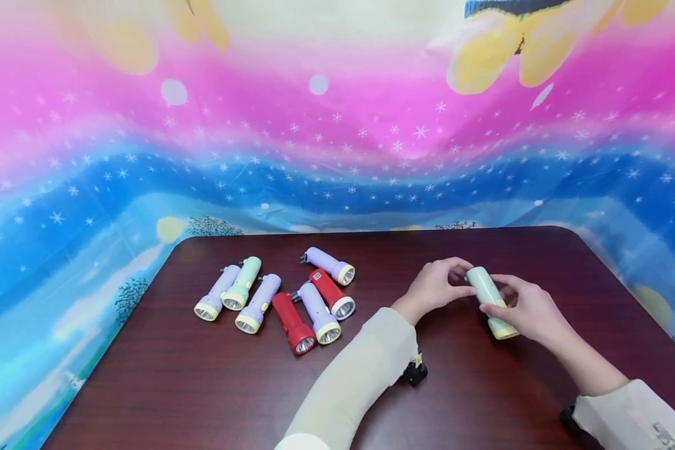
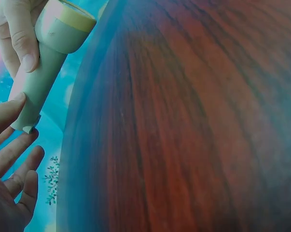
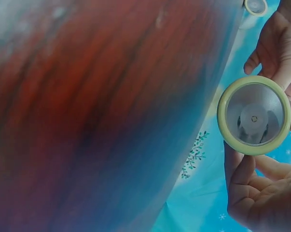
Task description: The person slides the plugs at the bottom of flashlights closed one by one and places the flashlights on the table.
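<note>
A pale green flashlight (image 1: 485,289) with a cream-yellow head rim is held above the right part of the table, its lens end tilted down towards the person. My right hand (image 1: 531,310) grips its body near the head, thumb on one side and fingers on the other. At the tail end, my left hand (image 1: 434,286) pinches it between thumb and forefinger; the other left fingers (image 2: 28,186) are spread apart. Near the left forefinger a small dark part (image 2: 35,124) shows at the tail. The clear lens (image 3: 254,116) faces the right wrist camera.
Several flashlights lie on the dark wood table (image 1: 191,387) to the left: purple ones (image 1: 259,304), a green one (image 1: 243,284) and two red ones (image 1: 294,324). A purple flashlight (image 1: 329,264) lies farther back. A printed cloth (image 1: 337,156) hangs behind the table.
</note>
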`<state>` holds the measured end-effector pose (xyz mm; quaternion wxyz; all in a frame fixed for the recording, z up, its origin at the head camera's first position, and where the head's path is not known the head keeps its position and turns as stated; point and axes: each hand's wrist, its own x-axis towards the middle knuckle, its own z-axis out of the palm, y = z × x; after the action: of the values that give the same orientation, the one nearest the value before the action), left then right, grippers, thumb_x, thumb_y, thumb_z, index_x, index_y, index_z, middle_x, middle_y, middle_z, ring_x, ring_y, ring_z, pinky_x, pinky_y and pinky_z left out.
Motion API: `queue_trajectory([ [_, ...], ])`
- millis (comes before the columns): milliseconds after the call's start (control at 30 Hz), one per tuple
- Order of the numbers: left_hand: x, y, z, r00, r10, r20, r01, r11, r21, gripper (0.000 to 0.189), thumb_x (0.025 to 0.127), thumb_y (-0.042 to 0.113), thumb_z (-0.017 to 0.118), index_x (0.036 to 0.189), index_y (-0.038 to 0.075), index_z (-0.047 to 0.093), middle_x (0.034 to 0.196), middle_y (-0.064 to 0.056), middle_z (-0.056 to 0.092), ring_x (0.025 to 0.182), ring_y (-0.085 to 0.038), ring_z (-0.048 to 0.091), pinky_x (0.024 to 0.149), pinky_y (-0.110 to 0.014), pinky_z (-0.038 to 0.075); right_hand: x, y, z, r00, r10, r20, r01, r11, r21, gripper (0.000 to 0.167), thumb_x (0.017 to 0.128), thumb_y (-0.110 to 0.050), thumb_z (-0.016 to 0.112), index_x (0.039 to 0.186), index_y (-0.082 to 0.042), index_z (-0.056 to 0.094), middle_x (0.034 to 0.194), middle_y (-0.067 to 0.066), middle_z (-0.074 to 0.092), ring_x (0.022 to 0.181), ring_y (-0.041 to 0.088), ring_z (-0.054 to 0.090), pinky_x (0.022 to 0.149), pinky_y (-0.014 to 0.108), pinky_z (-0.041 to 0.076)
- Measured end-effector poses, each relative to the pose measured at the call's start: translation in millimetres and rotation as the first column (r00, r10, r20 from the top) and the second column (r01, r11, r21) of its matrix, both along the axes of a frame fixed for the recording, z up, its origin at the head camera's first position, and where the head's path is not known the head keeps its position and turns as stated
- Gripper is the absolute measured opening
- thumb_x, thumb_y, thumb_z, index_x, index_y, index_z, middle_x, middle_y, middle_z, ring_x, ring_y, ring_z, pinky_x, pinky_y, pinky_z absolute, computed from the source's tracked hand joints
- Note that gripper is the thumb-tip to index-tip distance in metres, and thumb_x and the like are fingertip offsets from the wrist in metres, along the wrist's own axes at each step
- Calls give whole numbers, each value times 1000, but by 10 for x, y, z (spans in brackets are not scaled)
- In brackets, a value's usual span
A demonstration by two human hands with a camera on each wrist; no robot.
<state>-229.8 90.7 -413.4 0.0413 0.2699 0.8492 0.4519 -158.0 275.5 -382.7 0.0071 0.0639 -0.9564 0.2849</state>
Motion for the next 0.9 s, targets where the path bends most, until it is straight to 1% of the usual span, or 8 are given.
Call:
queue_trajectory([
  [133,5,29,-15,1000,0,16,1,1000,-22,38,85,27,79,121,21,67,106,10,71,93,-1,65,79,-12,50,10,17,-19,1000,2,27,-2,1000,20,72,84,-29,78,136,10,48,97,20,70,81,25,64,62,30,47],
  [300,16,58,-20,1000,4,31,-2,999,-51,36,85,27,79,119,21,67,107,9,72,93,-1,66,82,-13,51,17,44,-38,999,17,39,-18,999,30,73,83,-29,79,136,10,47,95,17,69,78,23,62,61,30,46],
  [400,18,87,-29,999,0,43,2,998,-62,36,86,27,79,119,21,67,107,8,72,94,-1,65,81,-13,51,20,57,-44,999,16,47,-18,999,40,74,82,-29,80,135,10,47,93,16,68,76,21,61,60,30,46],
  [600,11,125,-49,999,-13,44,17,996,-86,34,86,27,78,118,20,67,109,7,70,93,-1,64,79,-11,50,18,74,-54,998,5,66,-8,998,58,75,82,-29,80,135,11,46,91,15,66,73,20,60,58,30,46],
  [900,-10,110,-65,999,-18,48,23,993,-113,34,86,27,79,117,17,69,108,4,70,93,-6,64,76,-11,49,-5,59,-72,996,10,87,-16,997,72,72,83,-29,79,133,11,48,86,8,65,70,17,58,58,30,45],
])
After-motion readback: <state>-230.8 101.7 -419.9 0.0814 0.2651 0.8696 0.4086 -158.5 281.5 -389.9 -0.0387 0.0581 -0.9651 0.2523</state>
